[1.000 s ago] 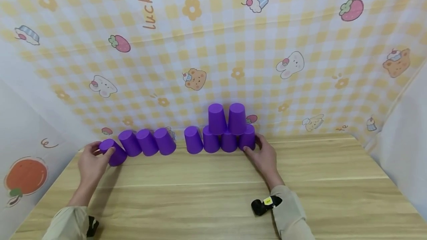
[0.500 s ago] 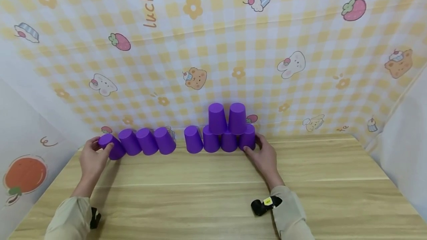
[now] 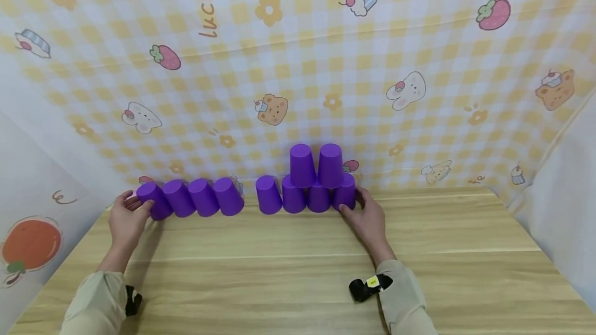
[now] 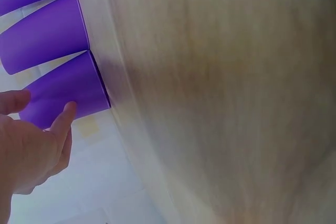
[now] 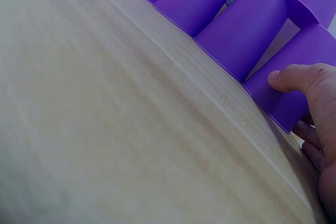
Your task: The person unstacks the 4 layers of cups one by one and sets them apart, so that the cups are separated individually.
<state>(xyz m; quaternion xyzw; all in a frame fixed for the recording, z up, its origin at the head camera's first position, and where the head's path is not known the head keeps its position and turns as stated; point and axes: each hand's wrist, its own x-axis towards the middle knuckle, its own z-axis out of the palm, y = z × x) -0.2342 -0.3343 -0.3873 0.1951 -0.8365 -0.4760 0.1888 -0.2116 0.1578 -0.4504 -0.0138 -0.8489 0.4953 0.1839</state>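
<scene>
In the head view my left hand [image 3: 125, 224] holds the leftmost purple cup [image 3: 155, 203], which stands upside down at the end of a row of several. The left wrist view shows thumb and fingers on either side of that cup [image 4: 79, 85], its rim at the tabletop beside the neighbouring cup [image 4: 47, 35]. My right hand [image 3: 370, 221] grips the rightmost cup [image 3: 343, 195] of a second row, thumb in front and other fingers behind. Two upside-down cups, a left one [image 3: 302, 167] and a right one [image 3: 330, 167], stand on top of that row.
A gap parts the left row's last cup [image 3: 228, 198] from the right row's first cup [image 3: 269, 195]. Close behind the cups hangs a yellow checked cloth [image 3: 298, 81]. The wooden table [image 3: 256, 273] stretches out in front of both rows.
My left hand has moved the leftmost cup back, up to the row, where it now stands close against its neighbour. The right hand and its cup have kept their place.
</scene>
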